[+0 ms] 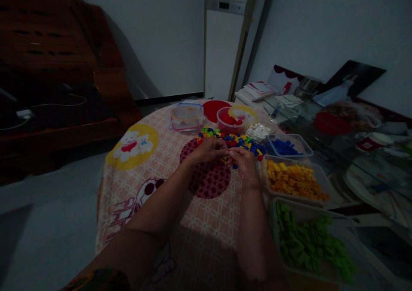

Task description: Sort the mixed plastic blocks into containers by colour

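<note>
My left hand (210, 149) and my right hand (243, 162) meet fingertip to fingertip over the table, both with fingers pinched. Whatever sits between the fingertips is too small and dark to make out, though a reddish spot shows there. Just beyond and partly behind the hands lies a mixed pile of small plastic toy bricks (244, 141) in blue, yellow, red and green. To the right, sorted bricks fill open clear tubs: blue bricks (285, 147), yellow bricks (292, 179) and green bricks (309, 239). Red bricks (230, 120) lie in a round tub behind the pile, beside white bricks (258, 131).
A patterned cloth (206, 222) covers the round table. A clear lidded container (186, 117) stands at the back left. On the right, a glass-topped table (334, 153) holds papers, bags and a cup (373, 141). A wooden bench (109, 85) stands at the left.
</note>
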Demonstrator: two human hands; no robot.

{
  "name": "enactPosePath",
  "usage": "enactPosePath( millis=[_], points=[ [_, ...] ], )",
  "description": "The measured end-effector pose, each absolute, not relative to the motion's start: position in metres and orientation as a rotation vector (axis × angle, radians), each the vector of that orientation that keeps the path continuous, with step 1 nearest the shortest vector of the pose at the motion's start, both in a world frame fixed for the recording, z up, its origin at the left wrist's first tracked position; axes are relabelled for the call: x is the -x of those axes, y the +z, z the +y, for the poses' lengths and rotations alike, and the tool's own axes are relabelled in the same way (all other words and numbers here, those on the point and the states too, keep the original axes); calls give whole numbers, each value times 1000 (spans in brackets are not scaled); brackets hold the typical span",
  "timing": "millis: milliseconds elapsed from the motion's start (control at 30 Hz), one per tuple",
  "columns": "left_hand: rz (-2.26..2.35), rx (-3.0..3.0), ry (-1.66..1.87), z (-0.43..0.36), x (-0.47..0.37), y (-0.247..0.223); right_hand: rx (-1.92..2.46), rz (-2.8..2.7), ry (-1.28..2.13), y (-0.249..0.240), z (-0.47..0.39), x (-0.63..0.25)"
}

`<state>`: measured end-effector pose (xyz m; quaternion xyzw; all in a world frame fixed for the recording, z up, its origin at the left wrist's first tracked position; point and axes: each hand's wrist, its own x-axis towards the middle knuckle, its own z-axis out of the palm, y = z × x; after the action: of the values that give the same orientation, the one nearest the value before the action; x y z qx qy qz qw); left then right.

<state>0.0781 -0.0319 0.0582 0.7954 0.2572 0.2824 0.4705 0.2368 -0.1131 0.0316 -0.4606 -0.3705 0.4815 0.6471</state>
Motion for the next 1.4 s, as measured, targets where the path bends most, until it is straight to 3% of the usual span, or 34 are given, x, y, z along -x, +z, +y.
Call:
enactPosePath(
  millis=[267,567,1400],
  points=[
    [691,-1942,833,-29,-79,60,1003,-826,1118,32,-114,-237],
    [602,-1581,705,-24,-77,48,990,-772,1115,31,-113,-238],
    [774,-1382,665,-19,-83,39,1000,-686,1117,28,-110,-237]
  ],
)
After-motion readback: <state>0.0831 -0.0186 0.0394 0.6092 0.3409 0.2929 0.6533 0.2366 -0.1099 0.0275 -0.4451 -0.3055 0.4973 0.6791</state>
